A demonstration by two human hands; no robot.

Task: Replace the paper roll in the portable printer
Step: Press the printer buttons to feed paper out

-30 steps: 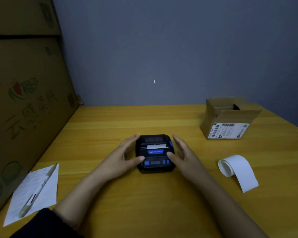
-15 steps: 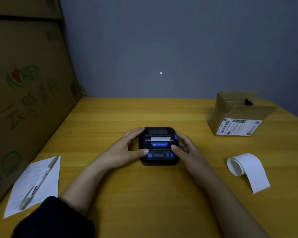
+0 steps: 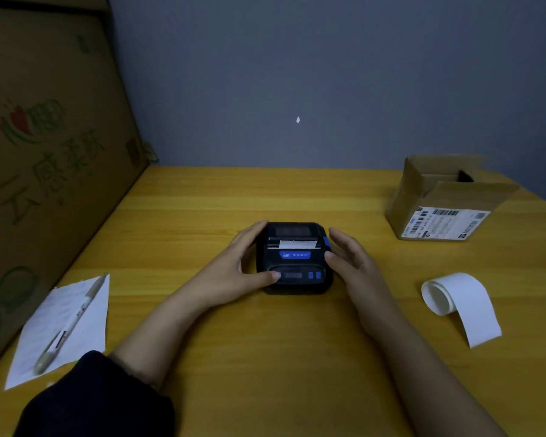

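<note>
A small black portable printer with blue buttons sits on the yellow wooden table, lid closed. A short white paper strip sticks out of its slot. My left hand cups the printer's left side, fingers along the back corner and thumb on the front left button. My right hand is beside the right side with fingers apart; only its thumb tip reaches the edge under the blue latch. A white paper roll, partly unrolled, lies on the table to the right of my right forearm.
An open small cardboard box with a shipping label stands at the back right. A large printed carton walls off the left side. A sheet of paper with a pen on it lies front left.
My right hand pressed against the printer's right side half a second ago and has now eased off to the right. My left thumb has settled on the front left button.
</note>
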